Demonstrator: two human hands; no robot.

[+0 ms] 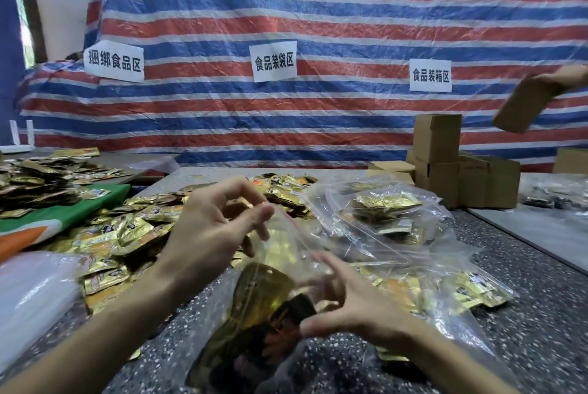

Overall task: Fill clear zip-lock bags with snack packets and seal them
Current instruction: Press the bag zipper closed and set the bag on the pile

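A clear zip-lock bag with gold snack packets inside stands tilted between my hands above the speckled table. My left hand pinches the bag's top edge near its red zip strip. My right hand grips the bag lower on its right side, fingers spread over the plastic. Loose gold snack packets lie heaped to the left and behind. Filled clear bags lie to the right of the held bag.
Small cardboard boxes are stacked at the back right. Another person's hand holds a cardboard box at the far right. A green and orange sheet and a pile of empty clear bags lie at the left.
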